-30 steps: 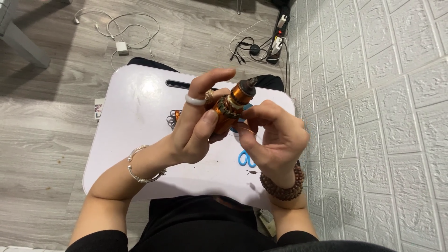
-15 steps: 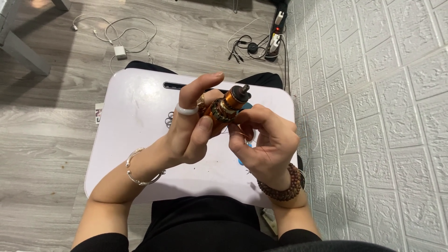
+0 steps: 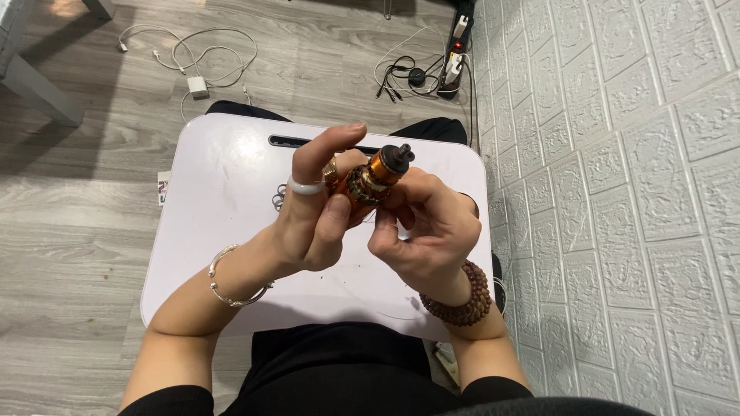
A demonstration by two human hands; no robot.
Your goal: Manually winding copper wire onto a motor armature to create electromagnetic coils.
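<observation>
Grey wood-plank flooring runs under a small white lap table (image 3: 223, 231) with rounded corners and a dark slot along its far edge, while a white embossed brick-pattern wall (image 3: 617, 192) rises close beside the right hand. Above the tabletop, both hands grip a small orange cylindrical device (image 3: 371, 179) with a dark cap, tilted away from the person. The left hand (image 3: 316, 219), wearing a white ring and a silver bangle, closes its thumb and fingers around the lower body; the right hand (image 3: 432, 231), with a brown bead bracelet, pinches it from the other side. Beyond the grip, white cables (image 3: 193, 58) and a power strip (image 3: 455, 46) lie on the floor.
</observation>
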